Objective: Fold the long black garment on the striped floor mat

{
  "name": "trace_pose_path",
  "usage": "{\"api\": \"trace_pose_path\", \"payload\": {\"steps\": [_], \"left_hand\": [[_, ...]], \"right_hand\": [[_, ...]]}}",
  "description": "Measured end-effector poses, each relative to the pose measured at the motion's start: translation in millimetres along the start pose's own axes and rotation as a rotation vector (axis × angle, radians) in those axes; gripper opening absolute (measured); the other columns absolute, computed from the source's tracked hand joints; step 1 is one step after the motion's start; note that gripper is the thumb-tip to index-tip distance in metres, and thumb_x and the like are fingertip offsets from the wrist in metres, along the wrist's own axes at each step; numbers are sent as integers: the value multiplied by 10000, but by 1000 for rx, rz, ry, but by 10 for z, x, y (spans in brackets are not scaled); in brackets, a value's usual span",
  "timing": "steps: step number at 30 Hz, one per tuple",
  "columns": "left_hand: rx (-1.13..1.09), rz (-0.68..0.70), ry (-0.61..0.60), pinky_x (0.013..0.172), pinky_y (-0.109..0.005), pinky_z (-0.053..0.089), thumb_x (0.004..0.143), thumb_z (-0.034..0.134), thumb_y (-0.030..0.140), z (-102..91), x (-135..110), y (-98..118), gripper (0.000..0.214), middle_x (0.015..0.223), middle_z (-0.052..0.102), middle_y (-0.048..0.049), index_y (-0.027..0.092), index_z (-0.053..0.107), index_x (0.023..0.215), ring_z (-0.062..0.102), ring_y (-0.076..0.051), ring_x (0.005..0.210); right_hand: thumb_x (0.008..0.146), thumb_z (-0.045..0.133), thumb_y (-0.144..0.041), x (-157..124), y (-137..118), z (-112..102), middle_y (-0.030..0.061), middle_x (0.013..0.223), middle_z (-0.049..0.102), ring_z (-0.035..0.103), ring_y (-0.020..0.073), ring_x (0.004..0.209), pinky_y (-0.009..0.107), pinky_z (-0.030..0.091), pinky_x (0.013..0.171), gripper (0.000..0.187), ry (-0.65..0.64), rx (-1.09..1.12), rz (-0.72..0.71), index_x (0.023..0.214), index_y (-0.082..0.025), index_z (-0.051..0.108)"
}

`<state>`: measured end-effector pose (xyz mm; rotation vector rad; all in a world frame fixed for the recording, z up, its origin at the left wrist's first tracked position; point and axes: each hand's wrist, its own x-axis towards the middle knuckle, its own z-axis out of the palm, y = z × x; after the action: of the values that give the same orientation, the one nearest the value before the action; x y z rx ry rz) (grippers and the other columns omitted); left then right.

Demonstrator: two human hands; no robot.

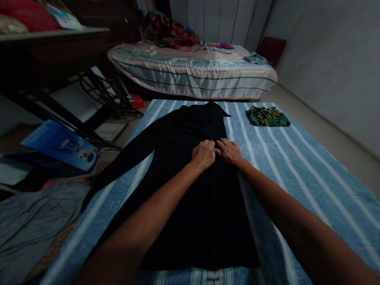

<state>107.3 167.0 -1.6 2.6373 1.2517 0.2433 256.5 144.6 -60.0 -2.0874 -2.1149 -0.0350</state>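
A black long-sleeved shirt (181, 206) lies spread on a blue-and-white striped cloth, its collar at the far end. One sleeve reaches out to the left, and the right side looks folded in. My left hand (204, 154) rests on the upper front of the shirt with its fingers curled down and closed on the fabric. Right beside it, my right hand (229, 151) is at the shirt's right edge, fingers bent onto the cloth and thumb toward the left hand. The fingertips of both hands are partly hidden.
A folded green, black and yellow patterned cloth (267, 116) lies at the far right of the striped cloth (299, 166). Beyond stands a bed (190, 77). On the left are a sewing-machine table (59, 37), a blue box (61, 144) and grey clothing (38, 221).
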Motion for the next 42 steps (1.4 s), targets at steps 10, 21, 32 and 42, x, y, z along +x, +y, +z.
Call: {"api": "trace_pose_path", "payload": {"steps": [10, 21, 32, 42], "left_hand": [[12, 176, -126, 1092, -490, 195, 897, 451, 371, 359, -550, 133, 475, 1441, 364, -151, 146, 414, 1313, 263, -264, 1356], [52, 176, -175, 1113, -517, 121, 899, 358, 354, 508, -526, 53, 575, 1523, 191, -127, 123, 285, 1421, 107, -248, 1411], [104, 240, -168, 1099, -529, 180, 931, 352, 373, 413, -809, 90, 510, 1501, 261, -117, 138, 354, 1384, 179, -242, 1397], [118, 333, -164, 1088, -515, 239, 901, 468, 371, 280, -1092, 203, 463, 1455, 355, -131, 159, 444, 1312, 253, -254, 1374]], "right_hand": [[959, 341, -363, -280, -169, -184, 146, 1390, 425, 350, 256, 1293, 438, 235, 1052, 429, 58, 37, 61, 1317, -144, 431], [961, 316, -446, -992, -183, -83, 147, 1453, 345, 268, 268, 1353, 440, 227, 1079, 523, -52, 76, 2, 1361, -121, 407], [913, 435, -457, -1736, -650, -348, 182, 1403, 408, 320, 307, 1323, 477, 268, 1074, 544, -8, 122, -86, 1325, -101, 453], [874, 493, -197, -2717, -310, -489, 126, 1077, 605, 549, 250, 1037, 434, 491, 871, 154, 318, 300, -37, 993, -168, 588]]}}
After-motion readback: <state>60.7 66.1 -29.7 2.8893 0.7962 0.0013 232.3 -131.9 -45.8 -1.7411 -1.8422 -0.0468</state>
